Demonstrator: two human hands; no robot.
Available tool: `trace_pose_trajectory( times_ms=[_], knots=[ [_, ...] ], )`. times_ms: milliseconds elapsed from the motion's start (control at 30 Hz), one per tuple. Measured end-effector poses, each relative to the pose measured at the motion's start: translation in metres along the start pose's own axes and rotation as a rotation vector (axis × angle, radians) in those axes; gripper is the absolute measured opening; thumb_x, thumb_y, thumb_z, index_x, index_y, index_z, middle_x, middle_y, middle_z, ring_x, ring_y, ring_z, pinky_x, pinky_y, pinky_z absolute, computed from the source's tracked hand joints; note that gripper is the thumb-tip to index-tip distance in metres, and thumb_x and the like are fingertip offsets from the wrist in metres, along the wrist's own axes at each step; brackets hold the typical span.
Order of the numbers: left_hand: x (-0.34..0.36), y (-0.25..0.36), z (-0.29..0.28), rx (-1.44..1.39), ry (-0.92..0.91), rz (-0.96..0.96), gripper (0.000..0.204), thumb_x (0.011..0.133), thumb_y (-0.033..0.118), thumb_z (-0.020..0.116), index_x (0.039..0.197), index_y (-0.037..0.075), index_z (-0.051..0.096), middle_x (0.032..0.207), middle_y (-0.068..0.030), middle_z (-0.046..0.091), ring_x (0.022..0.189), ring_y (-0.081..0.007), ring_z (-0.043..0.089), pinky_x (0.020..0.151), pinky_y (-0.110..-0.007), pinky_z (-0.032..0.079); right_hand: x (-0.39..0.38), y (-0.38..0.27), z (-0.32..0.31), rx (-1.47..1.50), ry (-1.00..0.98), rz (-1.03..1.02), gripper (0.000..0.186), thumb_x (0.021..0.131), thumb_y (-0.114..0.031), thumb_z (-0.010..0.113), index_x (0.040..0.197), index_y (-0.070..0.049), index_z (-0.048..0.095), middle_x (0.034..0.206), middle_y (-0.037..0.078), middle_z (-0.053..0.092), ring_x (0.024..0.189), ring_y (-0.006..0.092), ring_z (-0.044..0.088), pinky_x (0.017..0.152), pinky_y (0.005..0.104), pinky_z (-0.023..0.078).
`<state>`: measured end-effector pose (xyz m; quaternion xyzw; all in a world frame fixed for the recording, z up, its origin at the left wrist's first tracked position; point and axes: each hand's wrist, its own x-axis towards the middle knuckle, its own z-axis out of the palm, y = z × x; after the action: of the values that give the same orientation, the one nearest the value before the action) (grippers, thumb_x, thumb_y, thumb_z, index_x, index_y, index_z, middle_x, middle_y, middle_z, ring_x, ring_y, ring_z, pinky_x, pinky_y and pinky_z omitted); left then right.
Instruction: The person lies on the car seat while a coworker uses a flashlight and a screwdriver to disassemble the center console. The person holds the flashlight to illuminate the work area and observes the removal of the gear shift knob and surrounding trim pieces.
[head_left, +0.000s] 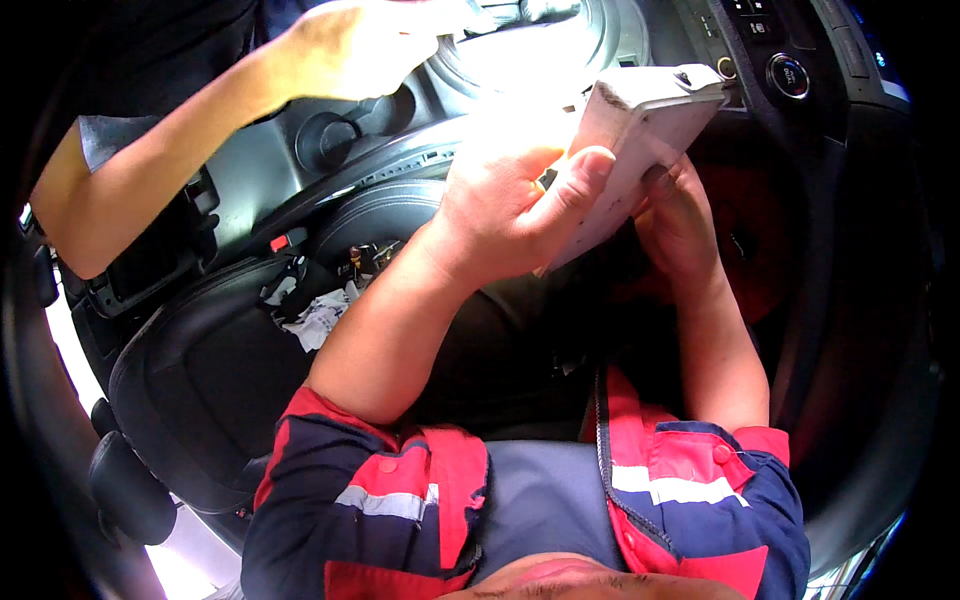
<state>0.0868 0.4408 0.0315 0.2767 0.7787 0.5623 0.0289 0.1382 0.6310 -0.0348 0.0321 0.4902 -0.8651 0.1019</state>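
Note:
Both my hands hold a flat, off-white, box-shaped part (640, 130) with dark smudges on its faces, tilted in front of me inside a car. My left hand (520, 195) grips its left side, the thumb lying along the near edge and the other fingers mostly hidden behind it or washed out by glare. On the opposite side, my right hand (680, 215) is closed on the lower right edge, its fingertips against the face. What exactly the part is, I cannot tell.
Another person's arm (170, 170) reaches in from the left over the console, its hand (360, 50) in bright light. Nearby are a cup holder (325, 142), a black seat (200, 385), a red buckle button (280, 243), crumpled white material (320, 318) and a dashboard button (788, 76).

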Motion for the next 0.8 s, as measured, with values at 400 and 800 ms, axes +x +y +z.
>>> trace_pose_trajectory(
  times_ms=[400, 800],
  knots=[
    [0.001, 0.011, -0.006, 0.094, -0.077, -0.036, 0.035, 0.091, 0.035, 0.062, 0.079, 0.003, 0.065, 0.068, -0.0098, 0.061, 0.063, -0.0222, 0.059, 0.059, -0.032, 0.046, 0.002, -0.004, 0.003, 0.016, -0.002, -0.009, 0.072, 0.086, -0.048, 0.069, 0.134, -0.002, 0.045, 0.124, 0.006, 0.059, 0.115, 0.0170, 0.056, 0.098, 0.0321, 0.043],
    [0.007, 0.004, 0.000, 0.116, -0.220, 0.108, 0.025, 0.078, 0.024, 0.075, 0.091, 0.004, 0.065, 0.090, -0.0105, 0.065, 0.081, -0.0258, 0.063, 0.075, -0.036, 0.050, -0.001, -0.013, -0.006, -0.046, 0.176, -0.111, 0.079, 0.085, -0.061, 0.062, 0.130, 0.002, 0.047, 0.120, 0.007, 0.059, 0.109, 0.0170, 0.055, 0.094, 0.0320, 0.043]
  ],
)
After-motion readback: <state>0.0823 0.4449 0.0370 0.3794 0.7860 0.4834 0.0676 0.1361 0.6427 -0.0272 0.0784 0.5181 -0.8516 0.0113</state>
